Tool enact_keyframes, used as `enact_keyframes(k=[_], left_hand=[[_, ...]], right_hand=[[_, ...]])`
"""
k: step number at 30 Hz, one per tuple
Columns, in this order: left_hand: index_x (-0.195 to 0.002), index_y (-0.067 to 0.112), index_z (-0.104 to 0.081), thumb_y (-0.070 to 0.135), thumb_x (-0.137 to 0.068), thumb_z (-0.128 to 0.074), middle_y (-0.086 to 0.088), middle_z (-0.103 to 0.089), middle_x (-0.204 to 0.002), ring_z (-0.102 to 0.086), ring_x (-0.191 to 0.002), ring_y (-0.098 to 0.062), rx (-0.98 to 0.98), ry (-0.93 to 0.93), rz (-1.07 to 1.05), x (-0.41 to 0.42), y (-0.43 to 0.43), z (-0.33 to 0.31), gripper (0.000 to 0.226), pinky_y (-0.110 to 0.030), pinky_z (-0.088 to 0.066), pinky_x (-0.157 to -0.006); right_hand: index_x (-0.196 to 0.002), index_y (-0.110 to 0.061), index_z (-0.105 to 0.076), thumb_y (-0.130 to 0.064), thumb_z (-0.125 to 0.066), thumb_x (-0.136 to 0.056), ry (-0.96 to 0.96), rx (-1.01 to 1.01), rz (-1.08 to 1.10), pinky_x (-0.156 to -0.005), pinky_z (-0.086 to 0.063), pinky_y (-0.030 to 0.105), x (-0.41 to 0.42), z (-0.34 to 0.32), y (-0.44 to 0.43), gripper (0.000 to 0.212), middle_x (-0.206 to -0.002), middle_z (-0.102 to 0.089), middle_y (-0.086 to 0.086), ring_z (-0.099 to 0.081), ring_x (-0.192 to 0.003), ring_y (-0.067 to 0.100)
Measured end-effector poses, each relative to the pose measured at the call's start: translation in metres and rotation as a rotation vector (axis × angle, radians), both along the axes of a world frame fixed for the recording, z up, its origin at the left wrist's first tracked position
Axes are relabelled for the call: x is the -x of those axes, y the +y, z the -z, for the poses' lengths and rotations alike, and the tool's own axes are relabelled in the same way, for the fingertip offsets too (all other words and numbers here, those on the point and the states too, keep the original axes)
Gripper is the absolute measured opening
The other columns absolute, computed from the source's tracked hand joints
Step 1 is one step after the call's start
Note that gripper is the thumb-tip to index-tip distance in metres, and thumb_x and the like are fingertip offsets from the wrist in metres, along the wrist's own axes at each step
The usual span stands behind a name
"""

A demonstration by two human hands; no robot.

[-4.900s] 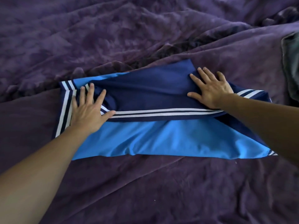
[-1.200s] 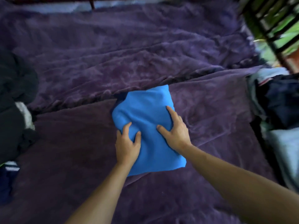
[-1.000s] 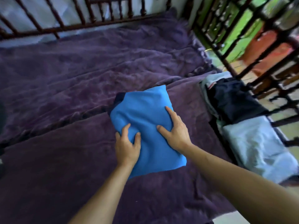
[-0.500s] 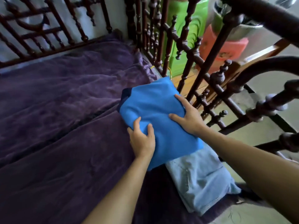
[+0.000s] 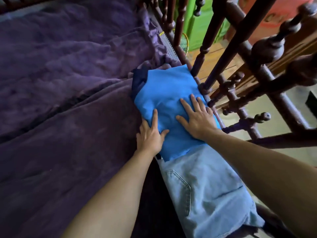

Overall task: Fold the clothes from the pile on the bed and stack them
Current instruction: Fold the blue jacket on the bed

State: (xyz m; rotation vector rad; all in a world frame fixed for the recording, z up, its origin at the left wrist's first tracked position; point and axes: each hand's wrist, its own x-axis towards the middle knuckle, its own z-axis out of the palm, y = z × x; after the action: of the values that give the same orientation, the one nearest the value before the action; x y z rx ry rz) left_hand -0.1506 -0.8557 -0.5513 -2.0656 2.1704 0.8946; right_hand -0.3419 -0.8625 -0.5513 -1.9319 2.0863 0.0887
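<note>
Head view: both arms reach forward, with the left hand and right hand lying flat, fingers straight, on the folded blue shirt at centre right. This smooth rectangle overlaps pale denim jeans beside the turned dark wooden bed rail. A plush purple blanket fills the left.

left grip and right grip lie flat, palms down, side by side

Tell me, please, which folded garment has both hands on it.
The bright blue garment: the left hand and right hand rest on it; the pale denim garment lies nearer, no hand on it.
</note>
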Motion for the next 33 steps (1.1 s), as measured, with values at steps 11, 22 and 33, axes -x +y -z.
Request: enact_keyframes(k=[11,22,33], left_hand=[[-0.136,0.021,-0.045,0.036,-0.095,-0.049,-0.006,-0.041,-0.135,-0.044,-0.119,-0.027,0.036,-0.035,0.084,-0.088,0.049,-0.070,0.044,-0.043,-0.042,-0.093],[-0.123,0.020,-0.054,0.033,-0.097,-0.044,-0.001,-0.053,-0.121,-0.055,-0.110,-0.024,0.011,-0.207,-0.234,-0.394,0.236,-0.155,0.030,-0.035,-0.046,-0.083],[-0.118,0.020,-0.057,0.034,-0.095,-0.048,-0.002,-0.055,-0.123,-0.056,-0.113,-0.023,0.089,-0.265,-0.575,-0.675,0.439,-0.237,0.028,-0.035,-0.046,-0.087]], right_hand=[[-0.139,-0.019,-0.040,-0.039,-0.050,-0.091,0.224,-0.011,-0.184,-0.099,-0.033,0.049,-0.063,-0.072,0.013,0.053,-0.147,-0.035,0.012,-0.036,-0.130,0.033],[-0.114,-0.019,-0.056,-0.035,-0.046,-0.092,0.049,-0.015,-0.615,-0.090,-0.042,0.036,-0.354,-0.135,0.145,0.029,-0.117,-0.057,0.003,-0.053,-0.114,0.025],[-0.120,-0.016,-0.052,-0.034,-0.047,-0.094,-0.056,0.070,-0.923,-0.076,-0.045,0.036,-0.674,-0.211,0.259,0.032,-0.123,-0.055,0.006,-0.057,-0.111,0.030]])
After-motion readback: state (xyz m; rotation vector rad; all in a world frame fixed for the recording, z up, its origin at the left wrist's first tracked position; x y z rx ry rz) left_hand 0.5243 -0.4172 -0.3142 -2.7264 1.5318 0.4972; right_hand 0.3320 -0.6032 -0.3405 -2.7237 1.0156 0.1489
